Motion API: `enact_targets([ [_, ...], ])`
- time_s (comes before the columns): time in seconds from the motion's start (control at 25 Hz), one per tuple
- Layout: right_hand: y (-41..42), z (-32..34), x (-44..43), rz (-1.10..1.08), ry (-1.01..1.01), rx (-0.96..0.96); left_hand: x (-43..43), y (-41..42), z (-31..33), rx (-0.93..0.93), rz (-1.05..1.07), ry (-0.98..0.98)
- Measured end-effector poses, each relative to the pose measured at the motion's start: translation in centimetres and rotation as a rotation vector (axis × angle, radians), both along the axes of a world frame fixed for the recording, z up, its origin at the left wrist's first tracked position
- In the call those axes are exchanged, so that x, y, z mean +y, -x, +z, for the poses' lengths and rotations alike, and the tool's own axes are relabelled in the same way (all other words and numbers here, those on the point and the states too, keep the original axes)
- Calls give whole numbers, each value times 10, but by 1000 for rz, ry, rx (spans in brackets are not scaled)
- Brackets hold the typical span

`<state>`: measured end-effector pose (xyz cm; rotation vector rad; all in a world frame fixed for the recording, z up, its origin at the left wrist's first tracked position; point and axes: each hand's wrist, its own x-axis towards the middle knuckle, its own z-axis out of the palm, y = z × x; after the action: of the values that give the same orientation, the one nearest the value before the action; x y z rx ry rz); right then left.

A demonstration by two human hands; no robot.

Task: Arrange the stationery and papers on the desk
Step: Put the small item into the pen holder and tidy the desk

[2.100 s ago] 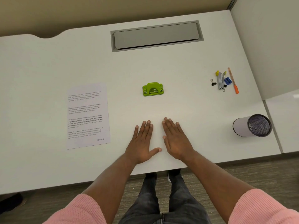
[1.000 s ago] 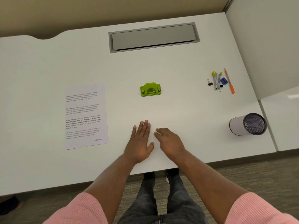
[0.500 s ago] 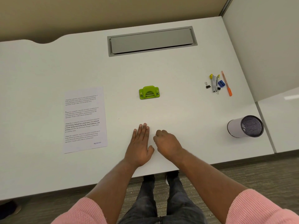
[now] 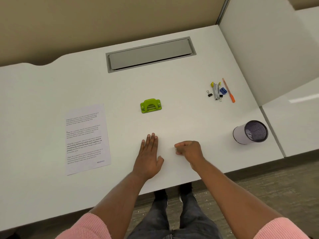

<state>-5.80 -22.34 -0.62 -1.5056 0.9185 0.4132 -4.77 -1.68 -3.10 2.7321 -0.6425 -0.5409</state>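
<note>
A printed sheet of paper [image 4: 87, 139] lies flat on the white desk [image 4: 51, 94] at the left. A green hole punch [image 4: 150, 105] sits mid-desk. At the right lies a small cluster: an orange pen [image 4: 228, 90], a blue sharpener [image 4: 223, 90], a silver stapler-like tool [image 4: 215, 91] and a black binder clip [image 4: 209, 94]. A mesh pen cup [image 4: 250, 132] lies on its side near the right front. My left hand [image 4: 149, 156] rests flat on the desk with straight fingers. My right hand [image 4: 189, 150] hovers beside it, fingers curled, holding nothing.
A grey cable hatch [image 4: 150, 54] is set into the desk at the back. A white partition [image 4: 269, 49] stands along the right side, with a second desk surface [image 4: 296, 121] beyond. The desk's front edge runs just behind my wrists.
My right hand has lifted off the desk, curled its fingers and drifted right, away from my left hand. The left hand stays flat. The view has tilted slightly.
</note>
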Motion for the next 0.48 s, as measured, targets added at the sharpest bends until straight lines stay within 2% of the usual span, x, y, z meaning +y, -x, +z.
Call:
enact_targets([
  [0.2, 13, 23, -38, -193, -83, -69, -57, -12, 16, -29, -98, 30],
  [0.48, 27, 65, -131, -528, -130, -226, -192, -33, 46, 16, -262, 170],
])
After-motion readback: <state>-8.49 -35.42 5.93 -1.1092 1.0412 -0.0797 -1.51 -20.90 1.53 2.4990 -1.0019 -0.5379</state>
